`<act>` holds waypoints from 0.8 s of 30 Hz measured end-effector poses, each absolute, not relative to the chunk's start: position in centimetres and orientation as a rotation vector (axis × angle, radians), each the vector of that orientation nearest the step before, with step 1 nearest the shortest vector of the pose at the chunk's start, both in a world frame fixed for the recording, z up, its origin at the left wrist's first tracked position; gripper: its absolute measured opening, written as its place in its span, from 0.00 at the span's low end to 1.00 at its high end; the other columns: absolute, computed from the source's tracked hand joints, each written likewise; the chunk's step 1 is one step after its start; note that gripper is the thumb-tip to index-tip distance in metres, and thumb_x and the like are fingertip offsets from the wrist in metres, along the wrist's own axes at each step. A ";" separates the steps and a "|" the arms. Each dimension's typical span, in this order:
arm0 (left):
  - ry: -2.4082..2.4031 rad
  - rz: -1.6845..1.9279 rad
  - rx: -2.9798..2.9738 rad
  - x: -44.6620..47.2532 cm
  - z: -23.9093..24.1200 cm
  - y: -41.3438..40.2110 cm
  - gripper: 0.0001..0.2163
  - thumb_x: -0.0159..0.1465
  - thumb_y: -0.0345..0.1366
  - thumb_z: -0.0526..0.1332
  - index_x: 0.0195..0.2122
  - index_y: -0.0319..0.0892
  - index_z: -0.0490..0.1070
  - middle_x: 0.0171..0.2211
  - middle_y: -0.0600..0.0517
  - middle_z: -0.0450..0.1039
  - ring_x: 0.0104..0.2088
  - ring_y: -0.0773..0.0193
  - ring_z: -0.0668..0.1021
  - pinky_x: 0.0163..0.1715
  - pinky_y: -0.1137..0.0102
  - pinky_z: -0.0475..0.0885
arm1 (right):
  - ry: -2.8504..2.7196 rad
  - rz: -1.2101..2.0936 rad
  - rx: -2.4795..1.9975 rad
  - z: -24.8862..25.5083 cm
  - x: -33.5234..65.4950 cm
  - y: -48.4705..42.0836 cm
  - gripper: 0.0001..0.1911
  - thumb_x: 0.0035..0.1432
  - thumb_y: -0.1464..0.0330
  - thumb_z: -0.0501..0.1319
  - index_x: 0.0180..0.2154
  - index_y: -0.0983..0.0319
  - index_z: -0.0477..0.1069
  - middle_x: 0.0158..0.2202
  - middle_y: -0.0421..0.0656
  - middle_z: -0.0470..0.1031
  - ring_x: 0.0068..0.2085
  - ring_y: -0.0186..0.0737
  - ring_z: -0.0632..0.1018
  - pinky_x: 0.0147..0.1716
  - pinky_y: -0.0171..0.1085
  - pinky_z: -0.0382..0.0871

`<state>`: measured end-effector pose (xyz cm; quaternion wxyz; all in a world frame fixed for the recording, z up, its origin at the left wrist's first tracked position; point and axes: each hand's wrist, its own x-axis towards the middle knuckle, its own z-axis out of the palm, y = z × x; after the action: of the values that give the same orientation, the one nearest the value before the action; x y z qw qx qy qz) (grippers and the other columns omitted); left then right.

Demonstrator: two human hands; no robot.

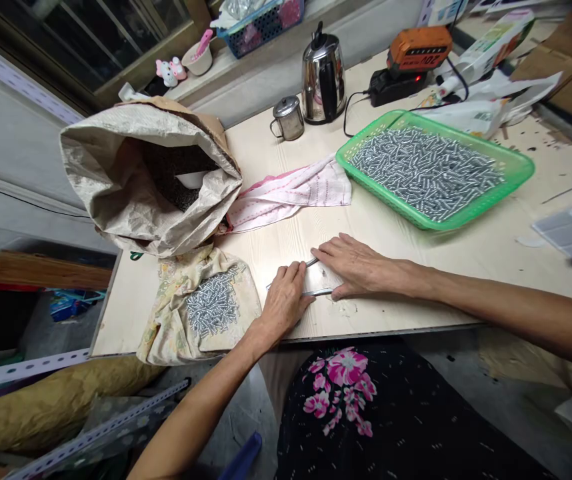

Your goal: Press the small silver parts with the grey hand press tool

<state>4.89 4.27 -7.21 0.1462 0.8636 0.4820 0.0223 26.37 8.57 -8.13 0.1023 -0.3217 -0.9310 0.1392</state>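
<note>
My left hand (283, 300) lies on the pale wooden table (396, 280) near its front edge, fingers curled against a small flat metal piece (319, 280). My right hand (353, 265) rests palm down on the same piece, fingers stretched flat toward the left. Thin metal rods stick out from under both hands. What the left fingers grip is hard to make out. A heap of small silver screws (212, 308) sits on a flowered cloth (176, 333) just left of my left hand.
A green plastic basket (516, 175) full of silver screws stands at the right rear. A large paper sack (116, 193) of dark pieces stands at the left. A pink-striped cloth (286, 197), metal cup (289, 119), kettle (322, 77) and orange battery charger (416, 53) lie behind.
</note>
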 end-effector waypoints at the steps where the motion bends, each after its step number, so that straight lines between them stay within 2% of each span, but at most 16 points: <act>1: 1.390 0.063 2.488 5.0 -7.2 4.4 0.33 0.61 0.33 0.65 0.64 0.39 0.52 0.57 0.39 0.64 0.54 0.48 0.69 0.53 0.53 0.69 | -2.752 0.415 -0.968 -8.0 26.6 8.6 0.36 0.46 0.56 0.73 0.52 0.66 0.65 0.46 0.52 0.71 0.47 0.52 0.70 0.47 0.48 0.63; 5: 1.357 0.096 2.491 5.6 -7.1 4.8 0.32 0.61 0.38 0.66 0.64 0.40 0.54 0.54 0.41 0.65 0.53 0.49 0.68 0.52 0.54 0.68 | -2.731 0.476 -0.942 -7.6 26.8 8.2 0.24 0.52 0.60 0.71 0.45 0.66 0.68 0.40 0.49 0.70 0.41 0.47 0.69 0.40 0.43 0.65; 9: 1.312 0.070 2.476 6.2 -7.0 5.4 0.19 0.64 0.39 0.64 0.54 0.42 0.66 0.44 0.46 0.69 0.46 0.53 0.70 0.45 0.59 0.71 | -2.652 0.495 -1.006 -8.4 26.6 7.6 0.14 0.56 0.65 0.67 0.41 0.64 0.69 0.38 0.48 0.70 0.41 0.46 0.69 0.39 0.41 0.65; 13: 1.322 0.126 2.465 6.2 -7.2 5.6 0.09 0.66 0.39 0.61 0.44 0.41 0.72 0.37 0.48 0.70 0.41 0.55 0.70 0.40 0.62 0.69 | -2.630 0.477 -1.042 -9.5 26.3 7.6 0.04 0.61 0.69 0.63 0.37 0.64 0.70 0.36 0.46 0.70 0.39 0.44 0.70 0.37 0.39 0.63; 14: 1.331 0.129 2.473 6.2 -7.3 5.7 0.08 0.67 0.39 0.60 0.42 0.40 0.73 0.36 0.48 0.70 0.41 0.56 0.70 0.40 0.63 0.69 | -2.632 0.469 -1.040 -9.7 26.2 7.7 0.03 0.62 0.70 0.61 0.36 0.64 0.71 0.35 0.46 0.70 0.39 0.43 0.70 0.37 0.39 0.63; 20: 1.350 0.095 2.532 6.5 -7.8 6.0 0.10 0.69 0.38 0.57 0.33 0.41 0.73 0.32 0.49 0.70 0.37 0.58 0.70 0.37 0.65 0.67 | -2.637 0.441 -0.965 -10.4 25.5 8.3 0.13 0.67 0.70 0.54 0.29 0.63 0.69 0.29 0.44 0.70 0.34 0.41 0.69 0.34 0.38 0.60; 22: 1.361 0.057 2.540 6.6 -7.8 6.1 0.11 0.69 0.39 0.57 0.32 0.41 0.73 0.32 0.48 0.70 0.38 0.57 0.71 0.38 0.65 0.68 | -2.630 0.451 -0.955 -10.4 25.6 8.3 0.14 0.68 0.70 0.53 0.29 0.63 0.69 0.29 0.44 0.70 0.34 0.40 0.69 0.35 0.39 0.61; 24: 1.404 0.034 2.541 6.6 -7.7 6.0 0.10 0.69 0.40 0.57 0.36 0.40 0.73 0.34 0.47 0.71 0.39 0.57 0.72 0.39 0.64 0.70 | -2.616 0.469 -0.967 -10.4 25.9 8.4 0.11 0.67 0.69 0.53 0.34 0.64 0.71 0.33 0.46 0.71 0.36 0.42 0.69 0.37 0.40 0.63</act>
<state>6.57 5.99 -7.70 0.1191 0.8689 0.4802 0.0116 25.92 8.43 -10.35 0.1560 -0.3376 -0.9137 0.1639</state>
